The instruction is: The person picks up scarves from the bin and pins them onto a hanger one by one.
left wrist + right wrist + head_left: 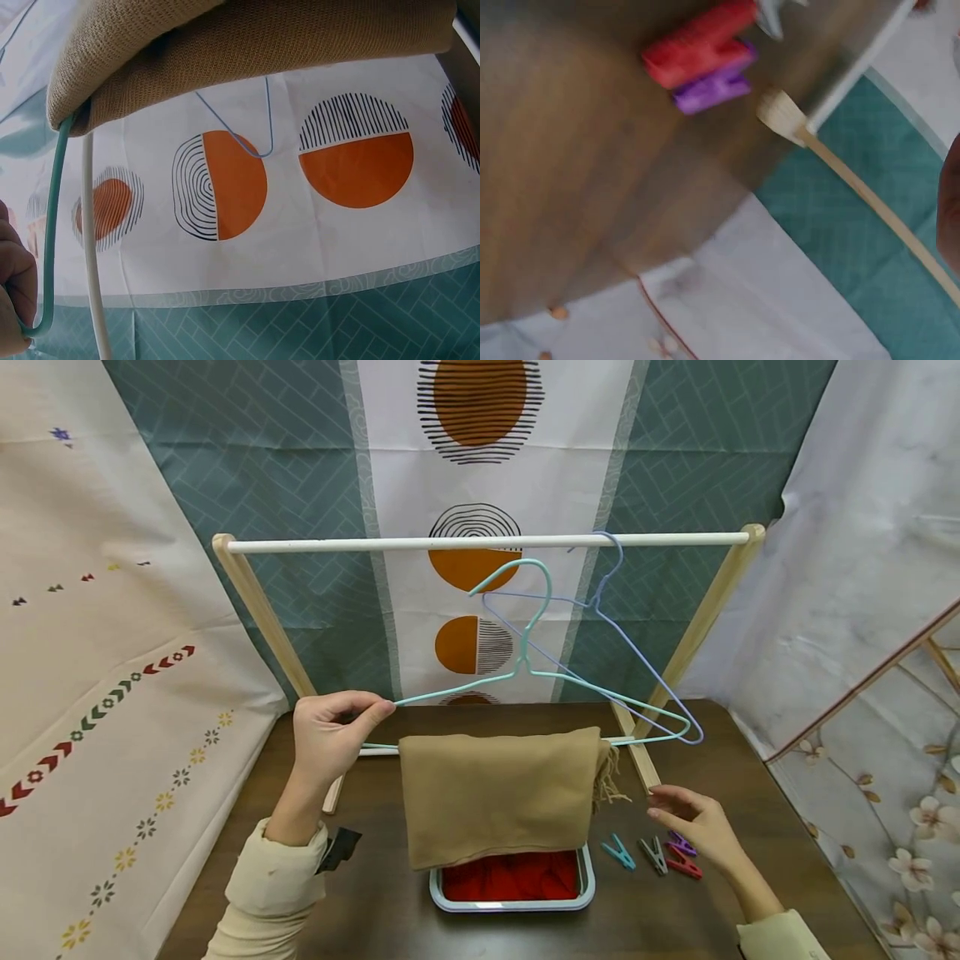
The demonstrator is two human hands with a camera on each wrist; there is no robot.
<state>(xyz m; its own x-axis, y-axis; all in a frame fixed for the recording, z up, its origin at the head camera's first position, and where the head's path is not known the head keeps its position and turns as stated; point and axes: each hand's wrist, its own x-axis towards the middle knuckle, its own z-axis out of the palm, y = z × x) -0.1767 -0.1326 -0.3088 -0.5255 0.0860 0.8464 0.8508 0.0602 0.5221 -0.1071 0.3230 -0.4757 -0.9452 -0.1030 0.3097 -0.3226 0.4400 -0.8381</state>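
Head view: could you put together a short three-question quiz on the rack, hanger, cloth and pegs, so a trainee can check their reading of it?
1. Multiple choice: what does the left hand pinch? A) nothing; B) the turquoise hanger; C) a red cloth.
2. True or false: the tan cloth is draped over the top white rail.
3. Counting: how many pegs show on the table?

Key: 1. B. 2. False; it is draped over the turquoise hanger's lower bar. 3. Four.
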